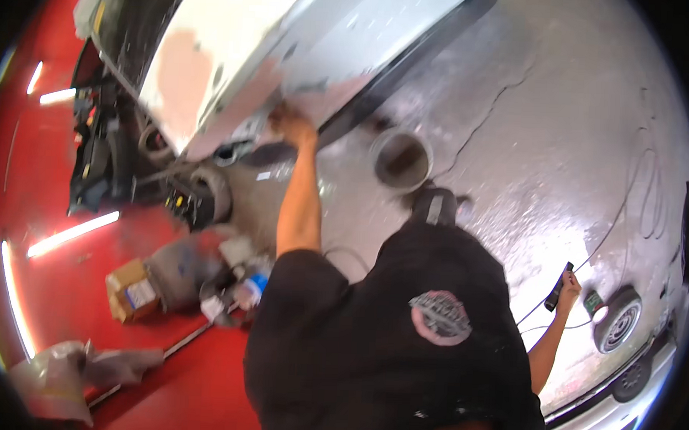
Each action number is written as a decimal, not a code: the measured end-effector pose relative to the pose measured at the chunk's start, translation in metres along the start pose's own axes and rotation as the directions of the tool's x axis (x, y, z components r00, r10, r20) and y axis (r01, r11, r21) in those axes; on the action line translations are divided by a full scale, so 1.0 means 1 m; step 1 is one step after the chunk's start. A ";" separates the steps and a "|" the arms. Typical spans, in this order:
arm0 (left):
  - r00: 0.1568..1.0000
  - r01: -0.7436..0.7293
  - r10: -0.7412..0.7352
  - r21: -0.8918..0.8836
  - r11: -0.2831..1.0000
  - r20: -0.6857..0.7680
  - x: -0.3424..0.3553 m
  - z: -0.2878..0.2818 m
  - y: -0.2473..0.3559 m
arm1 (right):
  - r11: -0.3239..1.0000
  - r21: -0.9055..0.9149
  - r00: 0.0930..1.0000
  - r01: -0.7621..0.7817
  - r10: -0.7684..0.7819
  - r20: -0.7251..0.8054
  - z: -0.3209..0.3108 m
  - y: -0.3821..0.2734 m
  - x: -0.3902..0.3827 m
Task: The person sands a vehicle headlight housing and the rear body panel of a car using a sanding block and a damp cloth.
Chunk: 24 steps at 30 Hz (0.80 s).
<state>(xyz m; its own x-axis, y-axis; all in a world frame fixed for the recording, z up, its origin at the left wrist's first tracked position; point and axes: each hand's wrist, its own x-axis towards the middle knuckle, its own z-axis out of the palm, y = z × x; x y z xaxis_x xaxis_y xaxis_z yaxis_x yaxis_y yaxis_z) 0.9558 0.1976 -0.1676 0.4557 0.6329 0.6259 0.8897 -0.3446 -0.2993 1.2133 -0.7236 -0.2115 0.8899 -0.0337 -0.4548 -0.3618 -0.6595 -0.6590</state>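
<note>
1. In the head view, the left hand (293, 127) is apparently touching the lower part of the pale, pink-patched car panel (344, 53); blur is hiding whether it is grasping anything.
2. The right hand (569, 286) is grasping a dark elongated object (556, 292) out to the side, well apart from the panel.
3. Light, even finger pressure is probably suiting the panel best, with the object staying clear of it.
4. The dark shirt (352, 384) is bearing a round, pinkish lettered emblem (440, 317); a cardboard box (123, 276) is showing a label (141, 293) too small to read.
</note>
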 end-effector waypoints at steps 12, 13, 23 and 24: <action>0.963 -0.131 0.270 -0.887 0.443 -0.007 0.090 -0.118 0.388 | 0.991 -0.101 0.991 -0.085 0.094 0.091 0.003 -0.070 0.103; 0.955 -0.163 0.296 -0.888 0.429 -0.032 0.097 -0.104 0.421 | 0.987 -0.135 0.992 -0.092 0.103 0.075 -0.007 -0.053 0.117; 0.689 -0.656 0.632 -0.678 0.333 -0.356 0.266 -0.075 0.649 | 0.946 -0.002 0.946 -0.323 0.323 -0.018 -0.035 -0.192 0.203; 0.693 -0.658 0.603 -0.688 0.307 -0.394 0.271 -0.075 0.670 | 0.958 -0.026 0.958 -0.286 0.285 -0.018 -0.036 -0.206 0.213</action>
<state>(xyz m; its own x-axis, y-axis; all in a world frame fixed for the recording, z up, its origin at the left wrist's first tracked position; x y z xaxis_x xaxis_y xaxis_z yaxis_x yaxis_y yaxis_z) 1.6736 0.0865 -0.1449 0.8423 -0.0422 0.5374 -0.0446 -0.9990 -0.0085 1.4878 -0.6223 -0.1509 0.7547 -0.2341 -0.6129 -0.5935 -0.6417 -0.4857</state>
